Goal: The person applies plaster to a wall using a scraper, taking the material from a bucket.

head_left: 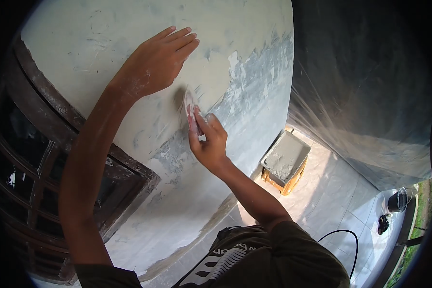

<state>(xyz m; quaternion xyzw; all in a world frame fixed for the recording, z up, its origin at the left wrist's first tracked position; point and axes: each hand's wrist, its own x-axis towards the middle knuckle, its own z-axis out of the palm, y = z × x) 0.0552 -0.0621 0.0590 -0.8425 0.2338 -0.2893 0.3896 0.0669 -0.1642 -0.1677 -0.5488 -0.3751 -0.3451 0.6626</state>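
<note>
My left hand [156,60] is laid against the wall [149,113], its fingers stretched out and holding nothing. Below it and to the right, my right hand [210,144] grips a putty knife [191,106] smeared with white filler. The blade appears nearly edge-on against the wall, so its full shape is hidden. Cream-coloured filler covers the upper wall. Lower down and to the right, the surface is patchy grey and white, with a ragged edge between the two.
A dark wooden window frame [134,165] with glass panes borders the wall at left. On a wooden stand [288,186], a tray [287,156] holds grey-white filler. Plastic sheeting [355,96] hangs at right. A black bucket [397,200] and a black cable [355,240] are on the tiled floor.
</note>
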